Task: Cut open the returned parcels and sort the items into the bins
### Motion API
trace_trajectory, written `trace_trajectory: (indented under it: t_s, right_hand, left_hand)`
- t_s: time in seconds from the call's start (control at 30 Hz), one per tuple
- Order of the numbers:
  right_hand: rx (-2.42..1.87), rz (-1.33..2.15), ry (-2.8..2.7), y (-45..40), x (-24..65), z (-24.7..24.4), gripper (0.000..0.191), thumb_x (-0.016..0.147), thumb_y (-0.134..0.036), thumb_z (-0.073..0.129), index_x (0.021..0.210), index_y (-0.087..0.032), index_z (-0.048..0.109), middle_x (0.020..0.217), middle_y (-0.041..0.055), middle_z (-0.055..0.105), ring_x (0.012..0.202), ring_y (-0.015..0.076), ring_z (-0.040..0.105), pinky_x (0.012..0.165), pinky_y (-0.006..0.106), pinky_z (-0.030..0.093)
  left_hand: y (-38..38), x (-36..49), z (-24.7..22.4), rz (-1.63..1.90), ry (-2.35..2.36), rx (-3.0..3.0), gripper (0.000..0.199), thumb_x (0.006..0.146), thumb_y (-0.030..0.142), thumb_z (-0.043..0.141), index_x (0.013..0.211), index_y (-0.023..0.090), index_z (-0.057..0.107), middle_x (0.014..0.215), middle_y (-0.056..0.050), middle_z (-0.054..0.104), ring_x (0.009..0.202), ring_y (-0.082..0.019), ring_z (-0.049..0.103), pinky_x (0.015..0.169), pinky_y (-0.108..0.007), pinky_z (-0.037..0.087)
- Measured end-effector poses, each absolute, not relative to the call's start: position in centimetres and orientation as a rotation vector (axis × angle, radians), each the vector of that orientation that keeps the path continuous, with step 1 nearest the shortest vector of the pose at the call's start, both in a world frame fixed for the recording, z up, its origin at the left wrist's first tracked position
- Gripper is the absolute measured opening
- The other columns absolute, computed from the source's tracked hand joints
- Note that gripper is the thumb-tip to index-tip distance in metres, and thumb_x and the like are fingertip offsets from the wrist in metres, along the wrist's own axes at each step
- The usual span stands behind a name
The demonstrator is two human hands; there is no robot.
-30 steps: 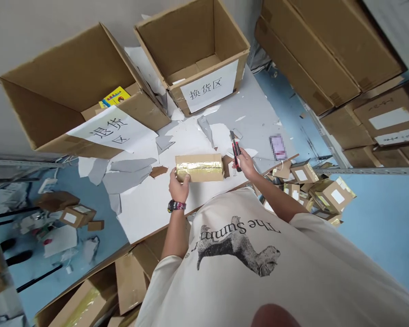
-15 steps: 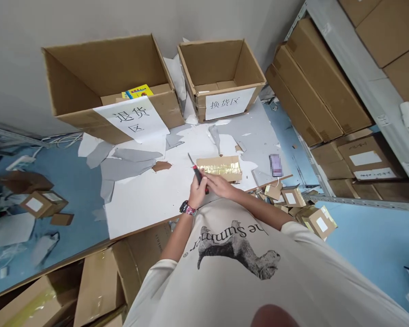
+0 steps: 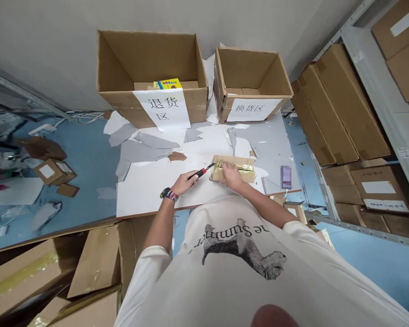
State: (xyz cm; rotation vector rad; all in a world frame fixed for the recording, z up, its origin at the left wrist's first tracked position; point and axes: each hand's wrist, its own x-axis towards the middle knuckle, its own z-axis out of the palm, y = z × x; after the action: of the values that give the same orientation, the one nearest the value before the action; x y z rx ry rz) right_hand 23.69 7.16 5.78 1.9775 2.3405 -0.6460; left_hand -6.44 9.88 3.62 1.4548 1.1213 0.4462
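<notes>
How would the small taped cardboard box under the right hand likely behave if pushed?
The cardboard box would probably slide rather than roll, given its flat faces and long shape. Its straight edges suggest fairly stiff walls, but the dark line along its yellowish tape hints the top may flex.

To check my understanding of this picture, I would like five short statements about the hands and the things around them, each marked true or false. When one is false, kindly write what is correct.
1. The left hand holds a red and black cutter. True.
2. Both hands hold the same tool. False: the right hand is on the taped box.
3. A yellow item lies inside the larger open carton. True.
4. Nothing stands beside that carton. False: a smaller open carton stands to its right.
5. A purple device, blurred out, lies to the right of the taped box. True.
</notes>
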Motion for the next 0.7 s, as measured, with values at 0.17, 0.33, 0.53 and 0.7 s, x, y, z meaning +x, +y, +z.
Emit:
trace_trajectory:
  t_s: [0.17, 0.33, 0.53, 0.7]
  right_hand:
    - [2.008, -0.710, 2.330, 8.0, 24.7, 6.1, 0.037, 0.100, -0.032, 0.086, 0.130, -0.019, 0.069, 0.127, 0.0159, 0.077, 0.126, 0.0351, 0.068, 0.124, 0.055, 0.047]
    - [2.071, -0.744, 2.247, 8.1, 25.3, 6.3, 0.033, 0.101, -0.038, 0.086, 0.124, -0.019, 0.073, 0.124, 0.0157, 0.077, 0.119, 0.0351, 0.069, 0.109, 0.048, 0.055]
    - [2.021, -0.706, 2.372, 7.7, 25.6, 6.3, 0.034, 0.105, -0.034, 0.080, 0.135, -0.019, 0.072, 0.135, 0.0174, 0.079, 0.130, 0.0369, 0.068, 0.125, 0.056, 0.046]
    - [2.059, -0.578, 2.471, 5.3, 26.8, 7.7, 0.023, 0.113, -0.031, 0.063, 0.131, -0.022, 0.074, 0.134, 0.0148, 0.079, 0.130, 0.0355, 0.068, 0.133, 0.060, 0.037]
  left_hand:
    - [14.0, -5.5, 3.0, 0.260, 0.965, 1.583, 0.054, 0.095, 0.071, 0.066, 0.115, 0.024, 0.082, 0.081, -0.002, 0.071, 0.066, -0.020, 0.062, 0.066, -0.031, 0.051]
    - [16.9, -4.5, 2.6, 0.049, 0.843, 1.481, 0.043, 0.087, 0.064, 0.076, 0.103, 0.024, 0.081, 0.063, 0.000, 0.059, 0.054, -0.020, 0.051, 0.055, -0.033, 0.039]
    - [16.7, -5.3, 2.2, 0.145, 0.916, 1.306, 0.042, 0.089, 0.064, 0.075, 0.100, 0.024, 0.080, 0.059, -0.001, 0.059, 0.048, -0.020, 0.050, 0.052, -0.034, 0.035]
    - [12.3, -9.1, -0.7, 0.330, 0.967, 1.115, 0.067, 0.089, 0.079, 0.073, 0.120, 0.020, 0.078, 0.076, -0.003, 0.069, 0.060, -0.020, 0.059, 0.059, -0.031, 0.047]
